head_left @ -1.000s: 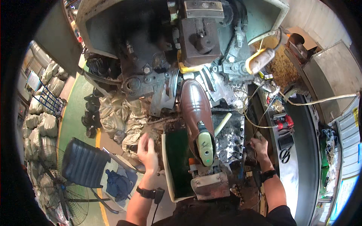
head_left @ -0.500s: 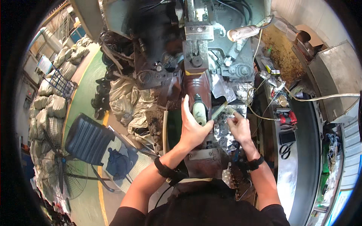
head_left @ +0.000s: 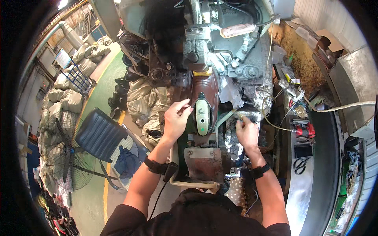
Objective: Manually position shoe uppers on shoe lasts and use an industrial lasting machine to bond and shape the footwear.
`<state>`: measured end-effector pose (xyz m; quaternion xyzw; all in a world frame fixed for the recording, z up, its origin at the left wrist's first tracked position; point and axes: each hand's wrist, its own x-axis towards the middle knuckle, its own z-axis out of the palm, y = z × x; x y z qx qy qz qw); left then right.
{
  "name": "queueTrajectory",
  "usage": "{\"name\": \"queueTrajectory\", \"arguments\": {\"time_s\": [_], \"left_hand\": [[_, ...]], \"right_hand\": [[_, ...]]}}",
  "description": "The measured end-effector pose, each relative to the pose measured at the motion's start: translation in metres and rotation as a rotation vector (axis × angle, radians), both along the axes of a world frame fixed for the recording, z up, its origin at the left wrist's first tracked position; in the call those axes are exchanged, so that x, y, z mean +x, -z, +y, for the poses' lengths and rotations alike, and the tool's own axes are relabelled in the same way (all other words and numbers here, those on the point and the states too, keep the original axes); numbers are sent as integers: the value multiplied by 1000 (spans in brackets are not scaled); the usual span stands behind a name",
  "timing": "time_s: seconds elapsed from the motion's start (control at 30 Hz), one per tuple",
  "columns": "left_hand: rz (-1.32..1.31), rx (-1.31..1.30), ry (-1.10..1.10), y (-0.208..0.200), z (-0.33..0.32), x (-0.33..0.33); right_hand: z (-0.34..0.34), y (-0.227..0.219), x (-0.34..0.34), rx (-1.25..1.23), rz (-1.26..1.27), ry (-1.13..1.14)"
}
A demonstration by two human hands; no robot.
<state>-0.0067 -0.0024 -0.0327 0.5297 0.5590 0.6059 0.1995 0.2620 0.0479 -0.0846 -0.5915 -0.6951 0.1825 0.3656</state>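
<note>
A brown leather shoe upper (head_left: 205, 84) sits in the machine, fitted around a pale green shoe last (head_left: 202, 118) with a hole and a bright green dot on it. My left hand (head_left: 176, 120) is just left of the last, its thumb and forefinger slightly apart with nothing visible between them. To the right, over a shiny metal plate (head_left: 232, 137), my right hand (head_left: 248, 133) has its fingers curled together. A small yellowish bit shows at those fingertips; what they grip is too small to make out. A pale green curved bar (head_left: 223, 119) runs between the last and that hand.
The machine's metal head (head_left: 198, 39) rises beyond the shoe, and a curved, worn pad (head_left: 203, 163) is nearest me. On the right bench lie black scissors (head_left: 301, 166) and a red tool (head_left: 305, 131). A black chair (head_left: 100, 129) and a fan (head_left: 67, 151) stand left.
My left hand has come off the last and moved left, its fingers less spread. The right hand stays about where it was. The view has shifted slightly.
</note>
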Motion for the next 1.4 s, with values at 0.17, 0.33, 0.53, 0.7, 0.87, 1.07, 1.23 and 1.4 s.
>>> {"name": "queueTrajectory", "arguments": {"time_s": [0.17,0.33,0.53,0.7,0.87,1.07,1.23,1.4], "left_hand": [[349,-139,-90,-11,-6,2],[544,111,-76,-11,-8,-3],[454,-61,39,-10,-5,-7],[-69,-131,124,-29,22,-3],[218,-333,333,-60,44,-20],[440,-343,521,-75,57,-28],[455,-278,536,-73,59,-30],[430,-316,558,-77,66,-32]], "right_hand": [[-2,-5,0,-11,-50,-10],[-2,-5,0,-54,-92,-5],[0,0,1,-13,-54,-20],[4,2,2,-44,-49,-29],[3,4,1,-13,-32,-13],[4,5,1,-4,-3,-1],[4,3,1,-13,-9,3],[3,3,0,13,79,12]]}}
